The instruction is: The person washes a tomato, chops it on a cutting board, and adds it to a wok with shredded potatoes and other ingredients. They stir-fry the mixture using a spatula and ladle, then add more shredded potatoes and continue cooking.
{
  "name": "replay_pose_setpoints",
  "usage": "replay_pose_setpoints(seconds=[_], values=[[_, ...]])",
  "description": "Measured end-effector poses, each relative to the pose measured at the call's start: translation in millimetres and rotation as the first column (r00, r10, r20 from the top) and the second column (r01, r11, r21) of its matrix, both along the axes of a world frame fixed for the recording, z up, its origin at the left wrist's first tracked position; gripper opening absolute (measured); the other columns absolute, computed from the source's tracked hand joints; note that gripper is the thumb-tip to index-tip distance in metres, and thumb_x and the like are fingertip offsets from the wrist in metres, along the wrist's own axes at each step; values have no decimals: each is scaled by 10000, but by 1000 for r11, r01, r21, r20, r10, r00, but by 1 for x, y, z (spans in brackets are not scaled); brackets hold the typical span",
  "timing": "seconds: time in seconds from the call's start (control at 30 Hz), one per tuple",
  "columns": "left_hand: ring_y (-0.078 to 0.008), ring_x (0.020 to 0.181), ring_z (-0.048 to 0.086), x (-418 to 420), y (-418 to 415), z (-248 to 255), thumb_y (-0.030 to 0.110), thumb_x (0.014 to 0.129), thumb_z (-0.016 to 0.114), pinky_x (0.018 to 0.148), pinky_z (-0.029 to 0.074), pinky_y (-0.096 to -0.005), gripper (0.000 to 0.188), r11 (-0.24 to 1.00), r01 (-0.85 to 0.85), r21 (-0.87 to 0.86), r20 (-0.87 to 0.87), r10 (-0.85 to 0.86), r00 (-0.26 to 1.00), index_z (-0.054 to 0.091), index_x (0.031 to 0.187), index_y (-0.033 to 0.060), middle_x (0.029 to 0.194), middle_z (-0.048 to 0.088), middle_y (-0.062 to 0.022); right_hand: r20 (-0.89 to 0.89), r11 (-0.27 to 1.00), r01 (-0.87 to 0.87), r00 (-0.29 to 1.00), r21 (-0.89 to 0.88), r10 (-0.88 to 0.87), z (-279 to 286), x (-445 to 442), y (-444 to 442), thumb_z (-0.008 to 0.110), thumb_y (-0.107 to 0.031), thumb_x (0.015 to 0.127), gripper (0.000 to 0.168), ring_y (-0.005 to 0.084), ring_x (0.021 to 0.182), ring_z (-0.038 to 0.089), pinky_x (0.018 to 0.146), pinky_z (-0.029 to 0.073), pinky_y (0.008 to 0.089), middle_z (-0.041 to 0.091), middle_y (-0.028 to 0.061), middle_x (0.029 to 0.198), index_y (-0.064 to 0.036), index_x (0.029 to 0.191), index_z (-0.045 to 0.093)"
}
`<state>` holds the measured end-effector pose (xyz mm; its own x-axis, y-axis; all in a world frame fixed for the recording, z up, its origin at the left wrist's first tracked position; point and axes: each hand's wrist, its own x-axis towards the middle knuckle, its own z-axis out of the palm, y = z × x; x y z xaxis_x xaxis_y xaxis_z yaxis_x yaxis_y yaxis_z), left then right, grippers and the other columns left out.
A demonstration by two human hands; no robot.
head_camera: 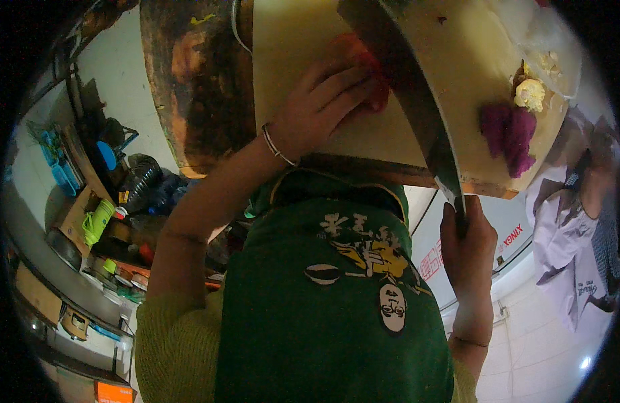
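My left hand (335, 95) rests with bent fingers on a piece of raw red meat (373, 85), pressing it on the pale cutting board (310, 136). The handle of a large, long-bladed knife (423, 101) is in my right hand (468, 242), at the board's near edge. Its broad dark blade crosses the board just right of the meat, close to my left fingers; whether it touches the meat I cannot tell. On the board's right part lie dark purple-red pieces (508, 133), beside a yellowish, knobbly piece (530, 94) that I cannot identify.
A worn wooden block or board (204, 85) adjoins the cutting board on the left. A clear plastic bag or sheet (561, 65) overlaps the right edge. Another person in pale clothing (556, 252) is at the right. Bottles, a green jug (98, 221) and containers stand lower left.
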<state>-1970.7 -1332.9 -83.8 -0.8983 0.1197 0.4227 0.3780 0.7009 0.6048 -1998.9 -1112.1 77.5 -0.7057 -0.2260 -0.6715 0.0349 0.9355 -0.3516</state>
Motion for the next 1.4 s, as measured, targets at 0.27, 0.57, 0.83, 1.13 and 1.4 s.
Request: replay_pose_setpoints(seconds=[0.27, 0.57, 0.83, 1.13, 1.4], values=[[-290, 942, 524, -4, -8, -3, 157, 638, 705, 797, 436, -376, 412, 997, -64, 45, 32, 62, 998, 560, 1012, 61, 1039, 548, -108, -27, 989, -133, 991, -62, 132, -31, -14, -24, 527, -59, 781, 156, 371, 689, 558, 567, 442, 414, 557, 185, 765, -47, 927, 474], [-274, 920, 531, 0, -3, -5, 143, 631, 705, 776, 456, -351, 395, 996, -84, 41, 24, 83, 996, 573, 994, 61, 1025, 550, -96, -42, 981, -191, 981, -4, 191, -15, -31, -4, 543, -53, 759, 155, 355, 676, 565, 574, 454, 409, 570, 158, 772, -51, 902, 485], [-291, 979, 499, 1, -2, -1, 219, 644, 688, 840, 421, -368, 516, 999, -23, 35, 124, 18, 992, 511, 1100, 54, 1122, 507, -116, -63, 990, -129, 990, -64, 125, -52, -46, -14, 548, -91, 792, 107, 357, 579, 552, 511, 421, 413, 556, 189, 661, -27, 861, 497], [-294, 1048, 471, 2, -1, -9, 188, 639, 678, 869, 402, -383, 545, 997, -9, 79, 128, -2, 992, 494, 1131, 42, 1179, 473, -128, -56, 958, -285, 957, 24, 285, -12, -61, -3, 557, -97, 794, 95, 347, 592, 554, 531, 426, 397, 558, 166, 654, -30, 821, 496], [-245, 1026, 482, -2, 0, -3, 203, 640, 679, 853, 410, -360, 501, 1000, -10, -23, 141, 14, 990, 536, 1100, 69, 1161, 491, -95, -46, 979, -195, 980, -66, 193, -57, -74, -16, 552, -123, 802, 112, 350, 583, 554, 529, 426, 400, 558, 175, 661, -23, 813, 502]])
